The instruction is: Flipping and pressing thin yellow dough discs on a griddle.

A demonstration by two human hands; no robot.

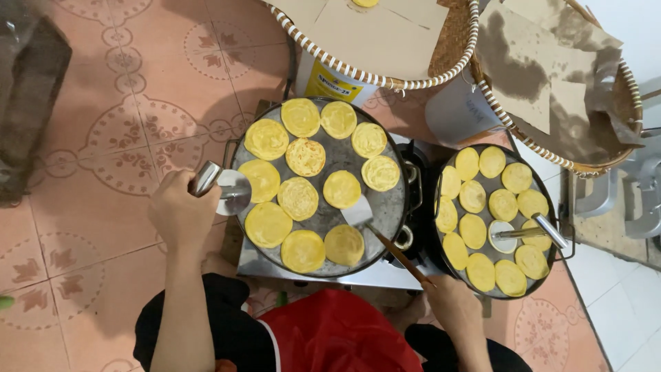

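View from the head camera, looking down on two round griddles set side by side on a low stove on the tiled floor. The left hand has its grip closed round the handle of a round metal press, held at the left rim of the large griddle, just beside the nearest yellow flatbread. The right hand pinches the wooden handle of a spatula, whose blade lies on the plate among the central flatbreads, touching or nearly touching one of them. Eleven discs lie close together on this griddle, several with edges nearly meeting. A second press rests on the small griddle at the right, over a pale disc.

Risks, as judged: the close packing leaves little room, so the blade may catch or tear a neighbouring disc when one is lifted. The left wrist hangs near the hot rim; a slip could bring skin against metal. The unattended discs on the small griddle may scorch, most of all the one under the resting press. Paper-lined woven trays overhang the far edge of the stove, near the heat.
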